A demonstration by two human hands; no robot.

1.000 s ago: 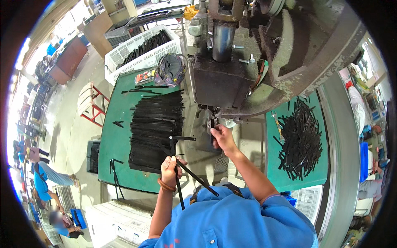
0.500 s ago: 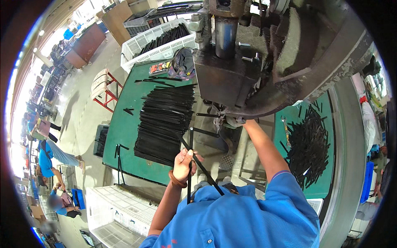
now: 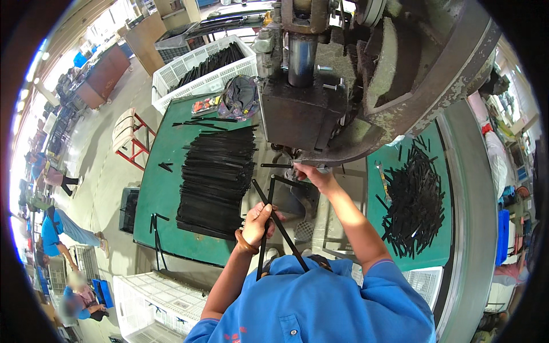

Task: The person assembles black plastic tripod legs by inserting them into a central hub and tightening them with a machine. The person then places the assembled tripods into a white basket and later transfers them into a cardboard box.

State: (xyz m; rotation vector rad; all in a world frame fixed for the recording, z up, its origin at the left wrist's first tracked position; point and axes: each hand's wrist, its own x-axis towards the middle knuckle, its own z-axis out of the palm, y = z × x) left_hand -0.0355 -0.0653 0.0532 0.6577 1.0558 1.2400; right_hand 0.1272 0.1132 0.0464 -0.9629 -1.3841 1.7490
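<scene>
My left hand (image 3: 257,224) is closed around long black strips (image 3: 289,244) in front of my chest. Two of them cross just above my thumb, and their lower ends reach my blue shirt. From the top of one, a shorter black piece (image 3: 287,182) points off to the right. Under the head of a large dark press (image 3: 294,117), my right hand (image 3: 315,177) has its fingers pinched at the right end of a short black strip (image 3: 275,166). Part of that grip is hidden by the fingertips and machine.
Many black strips lie in rows (image 3: 214,183) on the green left table (image 3: 153,200). Right of the press, a heap of black pieces (image 3: 414,203) lies beside a wrench (image 3: 382,177). White crates (image 3: 137,286) stand lower left and behind. Other people (image 3: 57,228) are far left.
My right hand has come out from behind the press head toward the left, to the short strip's end. My left hand still holds its strips. The whole view has shifted slightly.
</scene>
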